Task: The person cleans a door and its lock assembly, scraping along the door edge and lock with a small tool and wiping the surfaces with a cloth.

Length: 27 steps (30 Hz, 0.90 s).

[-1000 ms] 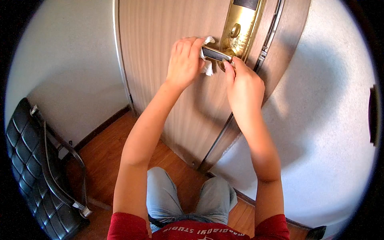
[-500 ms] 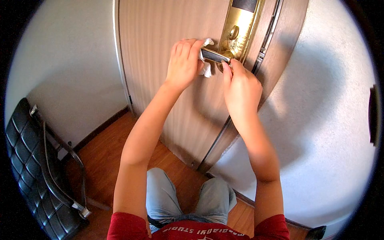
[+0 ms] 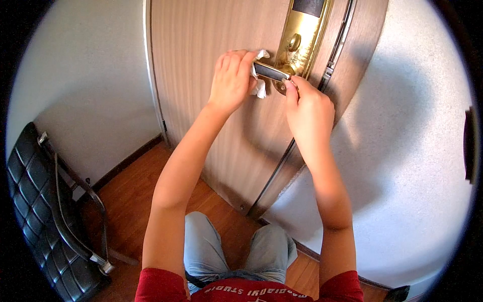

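Observation:
A wooden door [image 3: 201, 100] carries a gold lock plate [image 3: 304, 35] with a turn knob [image 3: 294, 42] above a lever handle [image 3: 270, 72] with a dark inlay. My left hand [image 3: 234, 78] is closed around the lever's free end, with a crumpled white tissue [image 3: 261, 89] between hand and metal, its ends sticking out above and below. At the pivot end of the lever, my right hand [image 3: 308, 103] is pinched; whatever lies between its fingertips is too small to make out.
A black quilted chair [image 3: 43, 216] with metal arms stands at the lower left on the wooden floor [image 3: 126, 201]. White walls [image 3: 402, 151] flank the door on both sides. A dark object [image 3: 470, 146] is at the far right edge.
My right hand shifted slightly left, then back to the right and a little down, near the lever's pivot end. My left hand has barely moved and keeps its hold.

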Tool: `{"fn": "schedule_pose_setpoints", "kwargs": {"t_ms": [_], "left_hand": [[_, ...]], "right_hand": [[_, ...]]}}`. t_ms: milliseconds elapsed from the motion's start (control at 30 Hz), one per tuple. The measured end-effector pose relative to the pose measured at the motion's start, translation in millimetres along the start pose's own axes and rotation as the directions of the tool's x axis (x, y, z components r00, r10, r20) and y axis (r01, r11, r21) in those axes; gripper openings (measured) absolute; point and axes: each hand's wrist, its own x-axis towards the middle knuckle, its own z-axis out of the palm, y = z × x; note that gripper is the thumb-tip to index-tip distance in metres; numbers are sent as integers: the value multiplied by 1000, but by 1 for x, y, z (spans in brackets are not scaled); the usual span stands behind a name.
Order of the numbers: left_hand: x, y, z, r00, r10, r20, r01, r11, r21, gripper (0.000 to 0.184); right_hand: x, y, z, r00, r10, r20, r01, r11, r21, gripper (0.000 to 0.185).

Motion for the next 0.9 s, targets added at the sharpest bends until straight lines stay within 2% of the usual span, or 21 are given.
{"fn": "schedule_pose_setpoints", "kwargs": {"t_ms": [133,333,433,500,533,600,633,733,900], "left_hand": [[0,0,0,1000,3,1,-3,1000,-10,64],[-1,1,1,1000,-2,-7,2,1000,-4,64],[-3,6,-1,999,-47,25,47,999,11,66],[-10,9,1,999,-32,-27,33,999,44,61],[-14,11,2,997,-14,-79,20,997,75,56],[-17,21,11,997,27,-78,-24,999,32,52],[-16,30,13,995,67,-77,-68,998,-12,49],[-15,56,23,992,26,-126,-20,999,42,47],[-18,45,29,989,96,-114,-89,994,59,47]], "right_hand": [[0,1,2,999,-41,0,41,999,-5,23],[-1,-6,6,999,44,5,-44,996,-80,22],[-4,4,-1,999,24,26,-24,999,24,22],[-12,13,-11,992,116,-57,-105,979,175,19],[-17,16,-15,992,116,-58,-104,979,176,19],[-26,22,-22,972,193,-132,-147,943,298,15],[-29,24,-26,974,197,-109,-157,941,300,14],[-36,29,-29,978,186,-98,-145,935,325,14],[-43,29,-26,973,228,-32,-205,923,325,15]]}}
